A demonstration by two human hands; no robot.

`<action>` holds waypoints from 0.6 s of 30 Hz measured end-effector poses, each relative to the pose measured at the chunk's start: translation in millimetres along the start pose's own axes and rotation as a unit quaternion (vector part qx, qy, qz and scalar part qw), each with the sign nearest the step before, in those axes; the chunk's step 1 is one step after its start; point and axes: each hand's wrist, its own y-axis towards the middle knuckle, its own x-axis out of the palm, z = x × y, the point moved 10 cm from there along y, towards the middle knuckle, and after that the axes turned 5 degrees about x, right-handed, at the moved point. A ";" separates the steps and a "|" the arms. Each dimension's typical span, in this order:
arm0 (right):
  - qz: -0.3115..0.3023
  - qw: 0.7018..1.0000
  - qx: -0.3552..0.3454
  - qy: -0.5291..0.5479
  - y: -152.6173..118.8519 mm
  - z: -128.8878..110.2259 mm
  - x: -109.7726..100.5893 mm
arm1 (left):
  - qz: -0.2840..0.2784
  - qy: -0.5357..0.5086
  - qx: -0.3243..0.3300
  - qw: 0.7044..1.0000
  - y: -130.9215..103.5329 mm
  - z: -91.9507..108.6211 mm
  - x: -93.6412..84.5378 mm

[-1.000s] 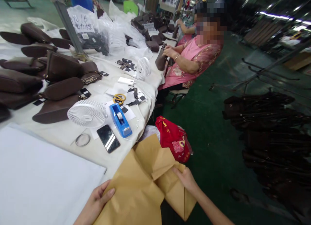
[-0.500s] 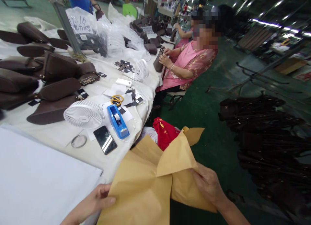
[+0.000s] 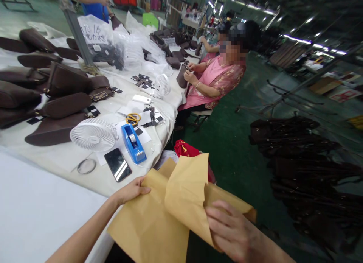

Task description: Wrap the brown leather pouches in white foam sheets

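A large sheet of brown kraft paper [image 3: 153, 217] spans the space between my hands, over the table's front edge. My left hand [image 3: 133, 190] grips its left side, thumb on top and the fingers hidden beneath. At the right, my right hand [image 3: 229, 227] has its fingers closed on the folded-over part, which curls up in the middle. Left of the paper, a black phone [image 3: 118, 164] lies on the white-covered table [image 3: 161, 140]. Beyond the phone stand a blue tape dispenser [image 3: 133, 143] and a white fan [image 3: 94, 136].
Brown handbags [image 3: 66, 104] are heaped at the left. White sheets [image 3: 36, 206] cover the near left table. Yellow-handled scissors [image 3: 133, 119] lie among tags. A co-worker in pink [image 3: 210, 81] sits farther along. Dark bags [image 3: 295, 153] hang at the right; a red cloth [image 3: 187, 148] is below the table edge.
My left hand has moved up and right along the paper. My right hand has come lower and nearer, and the raised flap has folded over leftward. The view has shifted slightly.
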 end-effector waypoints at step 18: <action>-0.091 0.969 -0.028 0.228 74.2 -32.7 40.9 | 0.020 0.175 -0.048 0.983 -130.2 29.7 -78.5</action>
